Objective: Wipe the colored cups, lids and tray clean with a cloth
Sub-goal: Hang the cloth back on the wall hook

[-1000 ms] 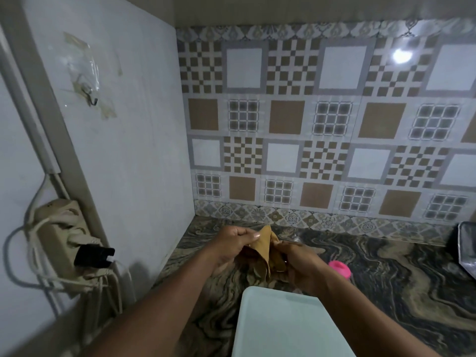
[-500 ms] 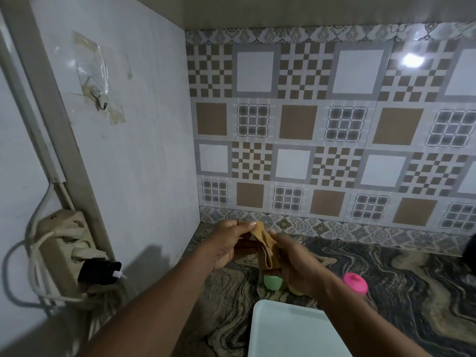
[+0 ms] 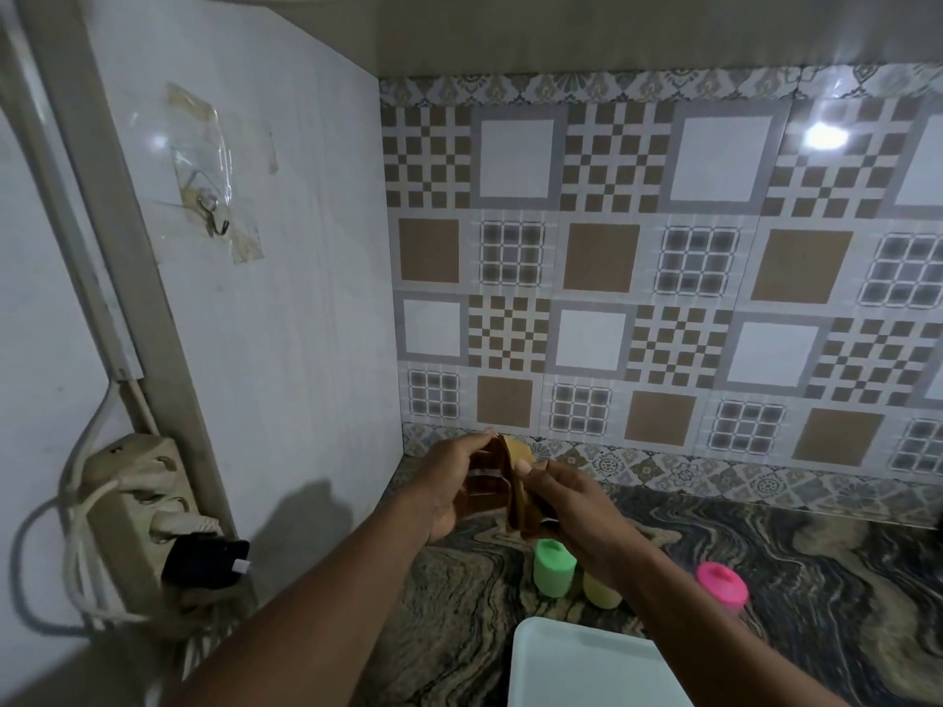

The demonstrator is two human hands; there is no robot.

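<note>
A brown cloth (image 3: 513, 482) is held up between both hands above the marbled counter. My left hand (image 3: 449, 484) pinches its left side and my right hand (image 3: 571, 507) pinches its right side. Below the hands stand a green cup (image 3: 553, 567), a pale yellow cup (image 3: 599, 589) partly hidden by my right wrist, and a pink-lidded cup (image 3: 722, 584). A pale tray (image 3: 576, 665) lies nearest me at the bottom edge, partly covered by my right forearm.
A white side wall (image 3: 286, 324) closes the left. A power strip (image 3: 138, 523) with plugs and cables hangs there. The patterned tile backsplash (image 3: 663, 278) runs behind the marbled counter (image 3: 842, 568).
The view has tilted so the counter sits lower in frame. The green and yellow cups have come into sight under my hands. Both hands still hold the cloth.
</note>
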